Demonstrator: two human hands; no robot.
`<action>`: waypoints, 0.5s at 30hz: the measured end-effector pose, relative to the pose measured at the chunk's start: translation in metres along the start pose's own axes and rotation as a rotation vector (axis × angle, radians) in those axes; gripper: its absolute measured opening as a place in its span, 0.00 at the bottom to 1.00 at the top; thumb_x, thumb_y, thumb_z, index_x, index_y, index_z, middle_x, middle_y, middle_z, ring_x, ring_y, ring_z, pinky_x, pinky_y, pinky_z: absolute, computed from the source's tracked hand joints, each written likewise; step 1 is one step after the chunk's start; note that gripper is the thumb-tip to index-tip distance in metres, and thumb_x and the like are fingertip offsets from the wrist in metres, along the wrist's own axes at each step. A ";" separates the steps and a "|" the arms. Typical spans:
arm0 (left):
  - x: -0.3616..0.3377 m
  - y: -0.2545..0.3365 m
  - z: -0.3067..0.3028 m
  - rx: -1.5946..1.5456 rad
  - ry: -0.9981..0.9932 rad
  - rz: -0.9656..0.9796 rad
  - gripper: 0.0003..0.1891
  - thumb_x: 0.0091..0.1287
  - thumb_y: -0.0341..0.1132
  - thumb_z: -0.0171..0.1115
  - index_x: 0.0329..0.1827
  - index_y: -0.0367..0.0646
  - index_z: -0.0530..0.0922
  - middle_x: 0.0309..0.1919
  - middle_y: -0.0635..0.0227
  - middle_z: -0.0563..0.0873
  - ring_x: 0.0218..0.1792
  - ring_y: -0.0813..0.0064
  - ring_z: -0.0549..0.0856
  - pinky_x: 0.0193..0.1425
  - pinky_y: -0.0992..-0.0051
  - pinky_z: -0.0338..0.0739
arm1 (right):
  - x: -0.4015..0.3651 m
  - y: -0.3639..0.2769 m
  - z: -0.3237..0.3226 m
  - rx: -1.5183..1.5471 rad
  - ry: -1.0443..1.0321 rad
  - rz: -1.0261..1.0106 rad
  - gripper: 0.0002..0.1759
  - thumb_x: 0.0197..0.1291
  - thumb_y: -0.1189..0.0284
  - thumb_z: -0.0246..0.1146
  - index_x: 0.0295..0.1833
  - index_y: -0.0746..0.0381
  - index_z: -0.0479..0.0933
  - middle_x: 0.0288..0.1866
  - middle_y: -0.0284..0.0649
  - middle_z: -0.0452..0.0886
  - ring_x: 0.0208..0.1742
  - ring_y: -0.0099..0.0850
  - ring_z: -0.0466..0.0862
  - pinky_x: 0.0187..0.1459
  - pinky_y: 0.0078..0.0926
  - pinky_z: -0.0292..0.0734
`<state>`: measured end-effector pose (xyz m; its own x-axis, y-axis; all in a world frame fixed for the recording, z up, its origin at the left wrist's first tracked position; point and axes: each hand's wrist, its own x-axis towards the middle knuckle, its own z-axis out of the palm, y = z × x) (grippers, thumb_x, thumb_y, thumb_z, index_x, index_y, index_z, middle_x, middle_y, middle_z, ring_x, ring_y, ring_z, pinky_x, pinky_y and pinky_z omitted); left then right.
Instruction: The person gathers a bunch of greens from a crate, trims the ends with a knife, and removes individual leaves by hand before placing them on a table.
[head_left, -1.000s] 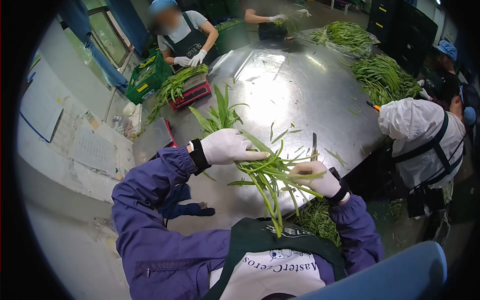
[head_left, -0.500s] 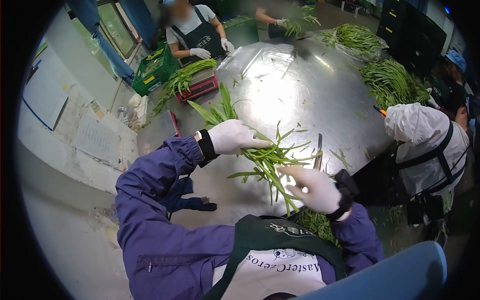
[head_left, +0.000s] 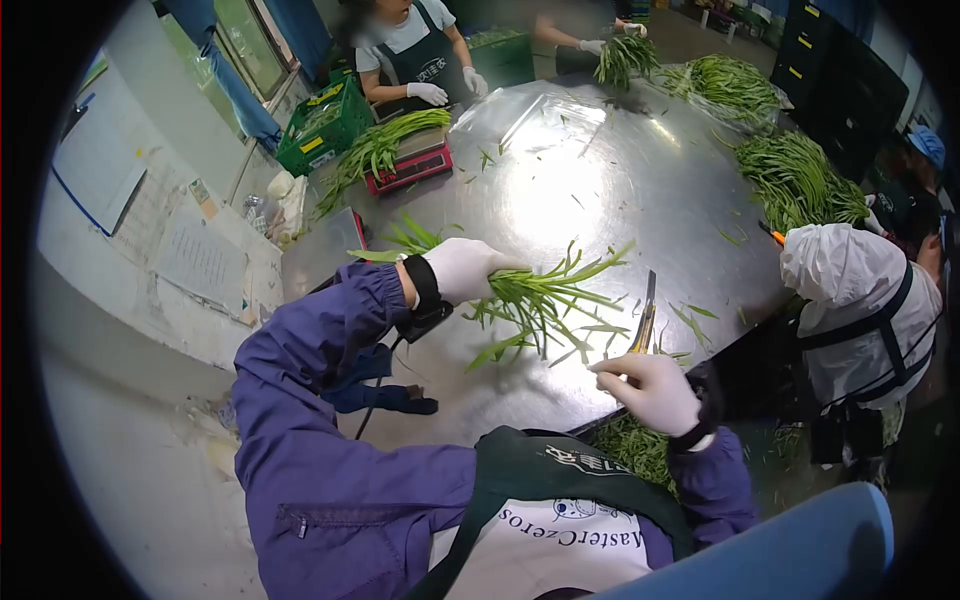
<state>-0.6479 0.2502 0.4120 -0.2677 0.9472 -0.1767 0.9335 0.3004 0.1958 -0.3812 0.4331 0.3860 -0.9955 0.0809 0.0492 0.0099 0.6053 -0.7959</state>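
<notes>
A bunch of long green leafy stems [head_left: 530,297] is gripped by my gloved left hand [head_left: 463,270], with leaves sticking out behind the wrist and loose stem ends spreading to the right. My gloved right hand [head_left: 652,392] is pinched closed at the tips of the stems, low on the right. Whether a leaf sits between its fingertips is too small to tell. Just beyond that hand, a yellow cutter knife [head_left: 646,318] lies on the metal table [head_left: 620,210] with its blade pointing away.
A red scale [head_left: 410,168] bearing greens stands at the back left, near a green crate [head_left: 322,127]. Two heaps of greens [head_left: 800,178] lie at the right. Co-workers stand across the table, and a person in white [head_left: 850,300] is at the right. Leaf scraps are scattered about.
My right hand has moved slightly down and right, away from the bunch, its fingers closer together. The stems in my left hand have swung up and fanned out. The view has shifted a little.
</notes>
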 end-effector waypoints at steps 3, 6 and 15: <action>0.004 0.019 -0.005 -0.104 -0.068 -0.043 0.25 0.55 0.39 0.64 0.60 0.59 0.76 0.40 0.59 0.86 0.39 0.56 0.84 0.46 0.65 0.78 | 0.022 0.016 0.035 -0.176 0.112 0.110 0.21 0.59 0.55 0.60 0.48 0.61 0.81 0.32 0.47 0.84 0.34 0.42 0.84 0.36 0.36 0.78; 0.008 0.028 -0.002 -0.221 -0.144 -0.045 0.25 0.55 0.38 0.64 0.60 0.55 0.76 0.40 0.59 0.86 0.40 0.58 0.85 0.47 0.67 0.78 | 0.043 0.032 0.060 -0.203 0.195 0.142 0.26 0.61 0.50 0.56 0.46 0.64 0.81 0.28 0.49 0.82 0.32 0.46 0.83 0.36 0.40 0.77; 0.007 0.047 -0.002 -0.295 -0.282 -0.072 0.24 0.57 0.37 0.63 0.59 0.48 0.76 0.40 0.57 0.86 0.40 0.60 0.85 0.48 0.69 0.78 | 0.050 0.068 0.075 0.123 0.341 0.242 0.18 0.59 0.63 0.60 0.33 0.69 0.82 0.23 0.44 0.82 0.25 0.32 0.82 0.31 0.28 0.73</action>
<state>-0.6069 0.2715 0.4217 -0.2159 0.8668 -0.4495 0.7956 0.4231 0.4337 -0.4374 0.4194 0.2888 -0.8778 0.4779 0.0326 0.2069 0.4397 -0.8740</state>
